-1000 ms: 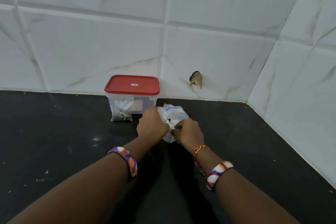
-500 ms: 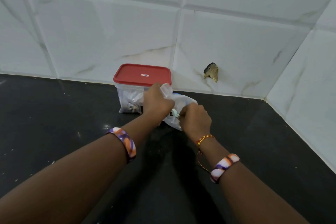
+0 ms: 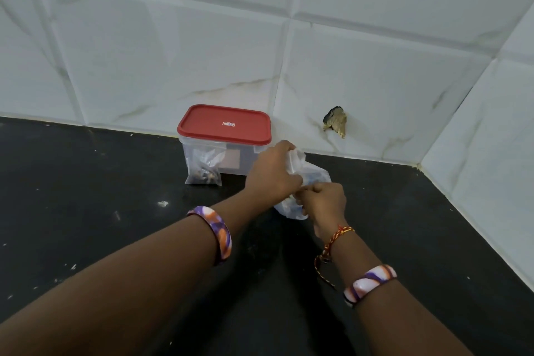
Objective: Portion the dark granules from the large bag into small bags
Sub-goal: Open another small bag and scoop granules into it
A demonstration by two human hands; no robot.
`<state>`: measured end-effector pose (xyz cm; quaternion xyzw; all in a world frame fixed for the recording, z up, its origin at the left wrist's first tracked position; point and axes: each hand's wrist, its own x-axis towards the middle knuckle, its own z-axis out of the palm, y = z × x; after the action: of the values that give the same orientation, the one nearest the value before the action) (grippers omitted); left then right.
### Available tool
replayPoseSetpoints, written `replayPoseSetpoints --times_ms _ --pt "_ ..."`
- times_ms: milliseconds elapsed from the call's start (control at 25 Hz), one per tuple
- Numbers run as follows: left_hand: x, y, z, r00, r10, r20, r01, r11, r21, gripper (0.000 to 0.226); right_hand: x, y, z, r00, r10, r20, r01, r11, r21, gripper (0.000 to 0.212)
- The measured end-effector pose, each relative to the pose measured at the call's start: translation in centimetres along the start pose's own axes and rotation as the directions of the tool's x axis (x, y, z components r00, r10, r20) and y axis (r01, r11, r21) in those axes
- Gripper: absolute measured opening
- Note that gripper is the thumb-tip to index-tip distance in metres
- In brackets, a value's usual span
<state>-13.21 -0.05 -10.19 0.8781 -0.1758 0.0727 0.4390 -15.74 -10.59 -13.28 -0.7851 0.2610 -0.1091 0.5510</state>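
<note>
Both hands' fingers still clamped on clear bag (image 3: 313, 175); L hand (image 3: 271, 175) higher, R hand (image 3: 325, 201) same.

Glossy marbled wall tiles (image 3: 173, 52), dark speckled stone-like counter (image 3: 86, 196), clear plastic container (image 3: 245, 163) with red plastic lid (image 3: 224, 124), crinkled thin plastic bag (image 3: 312, 173)

Home kitchen: black countertop (image 3: 86, 211), marble-tiled backsplash (image 3: 173, 52), food container (image 3: 224, 147).
</note>
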Motion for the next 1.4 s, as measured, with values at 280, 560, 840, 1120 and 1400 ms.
replayPoseSetpoints --times_ms 280,560,840,1120,1400 --pt "-1.4 -0.8 -2.2 0.999 -0.037 -0.005 0.036 0.998 -0.047 0.068 -2.6 -1.3 -1.1 0.998 -0.031 -0.056 0.034 0.998 0.050 0.012" --pt "-3.7 0.2 -3.5 0.985 -0.155 0.082 0.171 0.949 -0.263 0.070 -4.5 -0.4 -3.2 0.995 0.095 -0.033 -0.089 0.985 0.150 0.006" --pt "-6.8 -1.1 -4.3 0.987 -0.122 0.107 0.138 0.977 -0.165 0.062 -6.0 0.1 -4.4 0.991 0.130 0.014 -0.130 0.969 0.210 0.010" --pt "-7.1 -2.6 -4.0 0.996 -0.073 0.052 0.074 0.997 -0.015 0.064 -7.1 0.3 -6.3 0.990 0.139 0.038 -0.144 0.958 0.246 0.004" --pt "-7.0 -2.2 -3.7 0.998 -0.053 0.043 0.050 0.996 0.068 0.070 -9.4 -3.0 -7.2 0.988 0.005 0.155 -0.044 0.968 0.247 0.005"
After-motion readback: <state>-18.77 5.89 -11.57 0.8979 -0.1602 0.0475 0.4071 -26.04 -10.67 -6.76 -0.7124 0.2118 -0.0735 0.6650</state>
